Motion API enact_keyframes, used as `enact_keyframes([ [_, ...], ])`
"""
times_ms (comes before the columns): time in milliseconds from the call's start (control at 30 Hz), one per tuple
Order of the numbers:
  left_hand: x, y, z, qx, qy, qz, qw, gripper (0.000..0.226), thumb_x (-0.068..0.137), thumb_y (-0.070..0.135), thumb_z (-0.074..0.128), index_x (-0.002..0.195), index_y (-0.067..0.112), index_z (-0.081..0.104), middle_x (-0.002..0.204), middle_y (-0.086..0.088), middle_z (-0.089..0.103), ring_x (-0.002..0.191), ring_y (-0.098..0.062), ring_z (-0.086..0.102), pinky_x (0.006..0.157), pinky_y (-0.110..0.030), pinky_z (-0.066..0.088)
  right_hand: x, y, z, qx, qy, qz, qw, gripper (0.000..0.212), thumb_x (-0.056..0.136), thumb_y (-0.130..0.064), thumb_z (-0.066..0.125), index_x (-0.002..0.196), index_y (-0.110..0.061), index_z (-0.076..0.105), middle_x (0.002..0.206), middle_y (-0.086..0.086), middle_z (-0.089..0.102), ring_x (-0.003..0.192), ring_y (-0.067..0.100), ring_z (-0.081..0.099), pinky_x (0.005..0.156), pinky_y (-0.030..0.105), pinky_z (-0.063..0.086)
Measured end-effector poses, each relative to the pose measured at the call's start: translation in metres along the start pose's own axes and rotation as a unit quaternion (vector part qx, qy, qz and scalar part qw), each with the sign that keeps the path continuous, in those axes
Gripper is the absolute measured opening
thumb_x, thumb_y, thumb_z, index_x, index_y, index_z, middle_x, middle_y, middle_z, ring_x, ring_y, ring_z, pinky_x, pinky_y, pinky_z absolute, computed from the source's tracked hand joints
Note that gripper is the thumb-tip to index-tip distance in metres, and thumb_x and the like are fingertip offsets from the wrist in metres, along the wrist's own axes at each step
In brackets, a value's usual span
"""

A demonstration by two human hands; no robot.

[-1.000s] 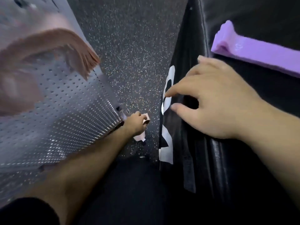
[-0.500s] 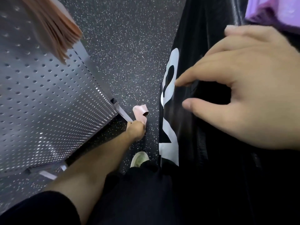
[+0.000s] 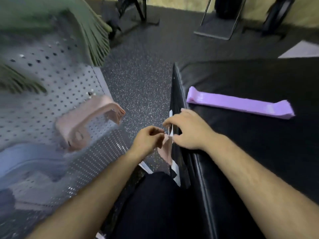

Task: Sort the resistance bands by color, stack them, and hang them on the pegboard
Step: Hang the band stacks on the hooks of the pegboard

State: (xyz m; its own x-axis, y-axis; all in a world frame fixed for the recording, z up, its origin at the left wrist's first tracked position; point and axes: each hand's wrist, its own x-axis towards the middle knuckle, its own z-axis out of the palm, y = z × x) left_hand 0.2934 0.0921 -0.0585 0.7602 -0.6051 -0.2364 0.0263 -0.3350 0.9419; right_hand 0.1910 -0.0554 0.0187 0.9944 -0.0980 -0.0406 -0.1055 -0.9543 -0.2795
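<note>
Purple bands (image 3: 240,104) lie stacked flat, apart from the pegboard (image 3: 69,80), where green bands (image 3: 91,37), pink bands (image 3: 82,123) and blue bands (image 3: 25,161) hang. A loose pink band (image 3: 166,150) dangles crumpled.

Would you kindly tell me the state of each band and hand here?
Left hand: pinching loose pink band.
Right hand: beside that band, grip unclear.
Purple bands: stacked flat on black mat.
Pink bundle: hanging on pegboard.
Green bundle: hanging on pegboard, blurred.

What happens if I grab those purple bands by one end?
Probably floppy: the purple bands lie flat and thin on the black mat, and the pink band in the left hand droops limply. Likely light. The stack may slide apart, since nothing visibly ties it.
</note>
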Motion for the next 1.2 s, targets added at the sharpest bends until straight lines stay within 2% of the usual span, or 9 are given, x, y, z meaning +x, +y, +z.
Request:
enact_keyframes([
  [133,-0.064,0.082,-0.018,0.0,-0.006,0.054,0.999,0.017,0.088,0.005,0.069,0.094,0.02,0.074,0.069,0.007,0.07,0.06,-0.006,0.062,0.054,-0.023,0.048,-0.03,-0.035,-0.008,0.223,0.045,0.055,0.972,0.067,0.078,-0.032,0.067,0.141,-0.036,0.046,0.132,-0.004,0.059,0.121,0.014,0.056,0.105,0.031,0.045],
  [333,-0.139,0.163,-0.052,0.053,0.003,0.104,0.993,0.029,0.071,0.01,0.058,0.094,0.021,0.072,0.093,-0.002,0.075,0.072,-0.013,0.064,0.061,-0.027,0.045,-0.057,-0.081,-0.055,0.396,0.08,0.015,0.915,0.066,0.078,-0.003,0.076,0.134,-0.031,0.053,0.116,-0.001,0.067,0.087,-0.002,0.063,0.077,0.024,0.056],
  [400,-0.157,0.178,-0.069,0.081,-0.006,0.115,0.99,0.029,0.072,0.009,0.058,0.096,0.019,0.071,0.094,-0.004,0.076,0.072,-0.013,0.063,0.06,-0.026,0.045,-0.062,-0.096,-0.069,0.471,0.032,-0.006,0.881,0.066,0.073,-0.007,0.072,0.134,-0.026,0.054,0.123,-0.001,0.066,0.098,-0.003,0.063,0.084,0.02,0.052],
  [533,-0.183,0.185,-0.1,0.083,-0.023,0.115,0.99,0.03,0.086,-0.009,0.053,0.106,0.009,0.066,0.084,-0.006,0.074,0.061,-0.012,0.057,0.055,-0.026,0.039,-0.058,-0.124,-0.082,0.562,-0.041,-0.019,0.826,0.069,0.07,-0.036,0.076,0.132,-0.013,0.056,0.128,0.011,0.068,0.12,0.024,0.064,0.106,0.037,0.045],
  [700,-0.209,0.173,-0.139,0.099,0.001,0.14,0.985,0.015,0.097,0.015,0.067,0.111,0.016,0.064,0.094,-0.005,0.076,0.069,-0.012,0.06,0.059,-0.028,0.043,-0.059,-0.145,-0.086,0.534,-0.105,-0.039,0.838,0.029,0.087,-0.033,0.07,0.105,-0.01,0.066,0.082,0.0,0.067,0.082,0.017,0.062,0.088,0.037,0.043],
  [867,-0.226,0.148,-0.17,0.068,0.037,0.122,0.99,0.006,0.1,0.017,0.062,0.104,0.022,0.062,0.072,-0.003,0.069,0.062,-0.026,0.05,0.048,-0.032,0.037,-0.058,-0.15,-0.087,0.525,-0.183,-0.011,0.831,0.043,0.089,-0.039,0.073,0.111,-0.002,0.067,0.098,0.004,0.068,0.087,0.014,0.061,0.089,0.031,0.044],
  [1000,-0.235,0.138,-0.189,0.053,0.074,0.092,0.992,0.008,0.101,0.009,0.058,0.108,0.012,0.06,0.086,-0.015,0.073,0.068,-0.036,0.067,0.066,-0.049,0.055,-0.059,-0.144,-0.092,0.441,-0.234,0.021,0.866,0.031,0.076,-0.023,0.077,0.103,-0.012,0.068,0.085,-0.005,0.068,0.08,0.012,0.059,0.082,0.029,0.044],
  [1133,-0.238,0.131,-0.203,0.065,0.119,0.09,0.987,0.007,0.1,0.007,0.059,0.107,0.007,0.061,0.076,-0.005,0.074,0.051,-0.011,0.066,0.049,-0.018,0.049,-0.065,-0.129,-0.1,0.367,-0.215,0.069,0.902,0.025,0.079,-0.023,0.082,0.096,-0.012,0.068,0.077,0.006,0.062,0.058,0.016,0.06,0.06,0.021,0.047],
  [1200,-0.238,0.126,-0.21,0.09,0.145,0.092,0.981,0.004,0.1,0.01,0.059,0.102,0.011,0.062,0.064,0.004,0.071,0.045,-0.002,0.059,0.045,-0.013,0.043,-0.063,-0.118,-0.103,0.361,-0.164,0.096,0.913,0.025,0.083,-0.029,0.081,0.097,-0.013,0.069,0.08,0.012,0.057,0.058,0.023,0.052,0.052,0.02,0.042],
])
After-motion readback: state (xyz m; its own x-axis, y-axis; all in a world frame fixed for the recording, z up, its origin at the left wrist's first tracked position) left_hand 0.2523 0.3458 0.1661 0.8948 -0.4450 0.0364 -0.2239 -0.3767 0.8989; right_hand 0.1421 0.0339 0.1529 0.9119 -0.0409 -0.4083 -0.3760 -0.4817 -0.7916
